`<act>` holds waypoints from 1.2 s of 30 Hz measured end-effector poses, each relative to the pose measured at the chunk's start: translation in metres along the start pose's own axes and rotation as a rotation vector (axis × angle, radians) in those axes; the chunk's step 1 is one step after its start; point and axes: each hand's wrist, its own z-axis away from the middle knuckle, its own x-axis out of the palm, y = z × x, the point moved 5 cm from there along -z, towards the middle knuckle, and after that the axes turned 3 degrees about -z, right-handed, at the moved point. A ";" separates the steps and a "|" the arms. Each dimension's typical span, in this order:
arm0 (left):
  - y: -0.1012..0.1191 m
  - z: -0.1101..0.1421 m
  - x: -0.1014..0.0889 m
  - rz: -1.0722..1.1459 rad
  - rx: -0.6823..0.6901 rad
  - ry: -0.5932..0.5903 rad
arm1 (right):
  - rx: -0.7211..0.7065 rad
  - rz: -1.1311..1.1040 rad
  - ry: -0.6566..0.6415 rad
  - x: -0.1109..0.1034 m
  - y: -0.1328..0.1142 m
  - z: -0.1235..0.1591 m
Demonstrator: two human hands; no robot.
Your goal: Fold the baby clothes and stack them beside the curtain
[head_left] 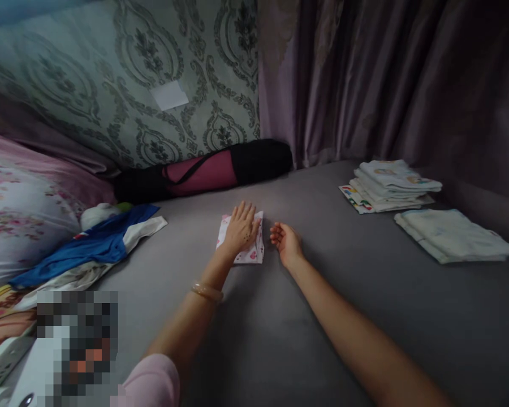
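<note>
A small folded white cloth with pink prints (253, 255) lies flat on the grey bed sheet (186, 249). My left hand (241, 229) rests palm down on top of it, fingers stretched out, covering much of its middle. A bangle (207, 291) circles the left wrist. Just right of the cloth, apart from it, my right hand (286, 243) hovers over or touches the sheet on its side. Its fingers are loosely curled and spaced, and nothing shows in them.
Folded cloths stand in a stack (392, 183) at the right, with another folded pale cloth (453, 234) in front. A black and maroon long bag (203, 174) lies along the wall. Blue and white clothing (97, 240), a floral pillow (21, 209) and a power strip (8, 364) are left.
</note>
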 end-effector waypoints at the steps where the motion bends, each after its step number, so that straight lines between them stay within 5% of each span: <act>1: 0.005 0.001 0.007 -0.023 0.009 -0.017 | -0.002 -0.004 0.001 0.000 0.000 0.000; 8: 0.020 -0.006 0.047 -0.046 -0.053 -0.199 | 0.031 -0.023 0.022 0.000 -0.003 0.001; 14: 0.010 -0.009 0.033 0.097 -0.048 -0.251 | 0.081 -0.043 0.046 0.003 -0.005 0.006; 20: 0.006 0.019 0.002 0.063 -0.142 -0.106 | 0.090 -0.026 0.054 0.005 -0.004 0.007; 28: 0.044 0.056 0.039 -0.080 -0.096 -0.120 | 0.120 -0.072 0.032 0.003 -0.005 0.007; 36: 0.017 0.046 0.020 0.100 -0.096 -0.239 | 0.131 -0.052 0.024 0.002 -0.004 0.005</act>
